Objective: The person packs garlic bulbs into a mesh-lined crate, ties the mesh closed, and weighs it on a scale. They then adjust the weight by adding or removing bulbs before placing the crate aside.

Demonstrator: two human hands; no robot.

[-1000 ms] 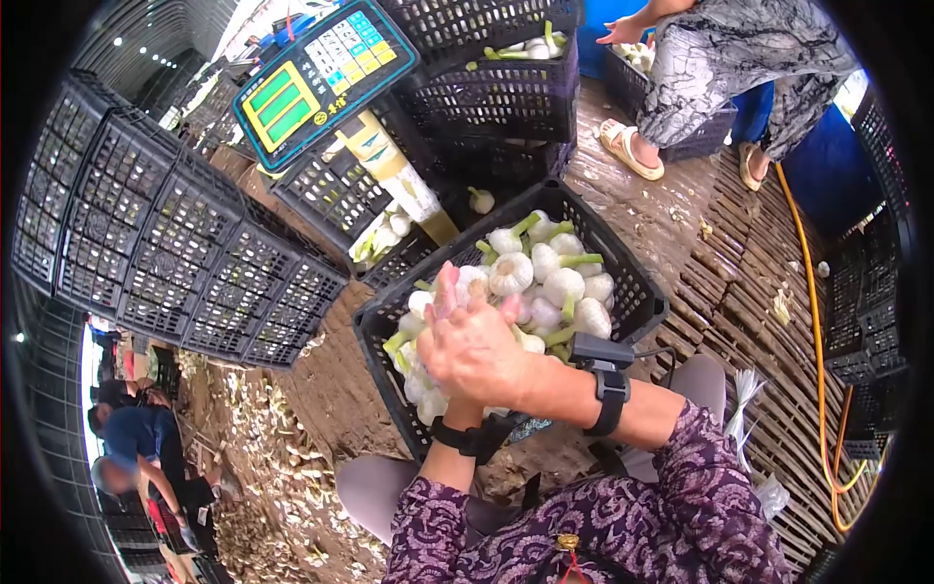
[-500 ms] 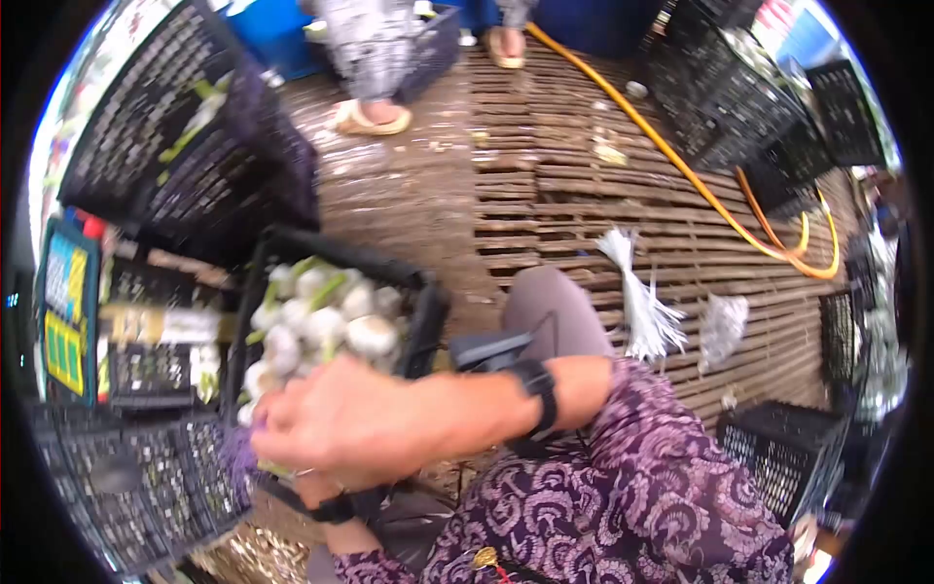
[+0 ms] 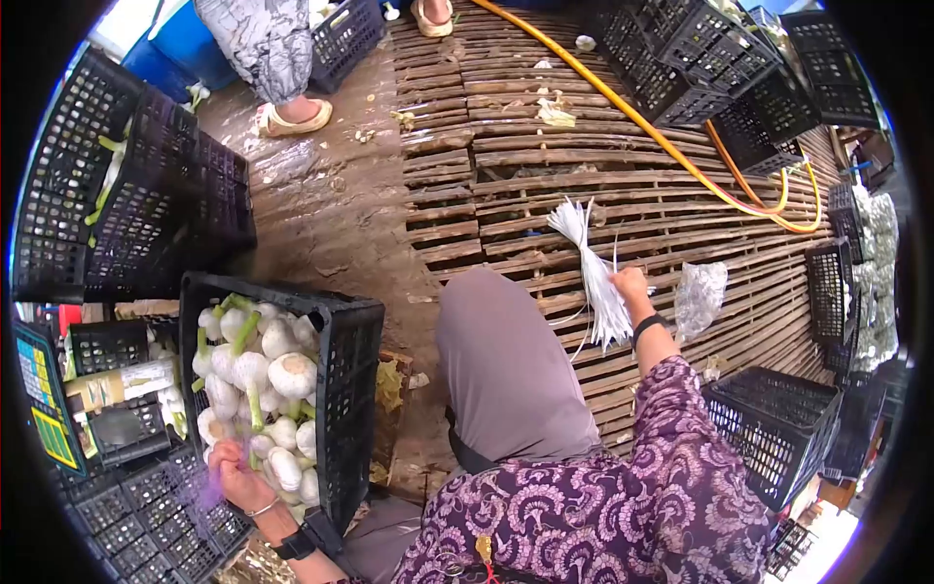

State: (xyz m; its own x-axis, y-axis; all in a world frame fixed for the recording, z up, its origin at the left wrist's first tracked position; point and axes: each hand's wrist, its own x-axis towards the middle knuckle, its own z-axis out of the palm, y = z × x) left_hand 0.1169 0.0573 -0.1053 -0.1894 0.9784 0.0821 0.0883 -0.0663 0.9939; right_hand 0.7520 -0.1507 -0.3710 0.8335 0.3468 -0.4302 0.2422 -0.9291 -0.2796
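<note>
Left hand: I see the left hand (image 3: 232,475) with fingers folded in on a wisp of purple mesh (image 3: 201,490), low over the near-left part of the garlic crate.
Right hand: On my feed the right hand (image 3: 632,283) is reached well out to the side, fingers bent at the edge of the white ties (image 3: 595,282); I cannot tell whether it pinches any of them.
Wrists: Each wears a black strap, and I make out a thin bracelet on the left one.
Garlic: The garlic bulbs (image 3: 255,365), several with green stems, are heaped inside the black crate (image 3: 348,409), just beside the left hand.
Ties: They lie fanned out on the slatted floor (image 3: 530,219), near a crumpled clear bag (image 3: 700,300).
Between the hands: I have a knee in grey trousers (image 3: 506,355), between crate and ties.
Scale: A display panel (image 3: 44,394) stands at my far left, beyond the crate.
Hose: An orange hose (image 3: 623,104) runs across the slats, farther off.
Far side: I see another person's sandalled foot (image 3: 297,117) near blue barrels (image 3: 190,44), and stacked crates (image 3: 146,185) to the left.
</note>
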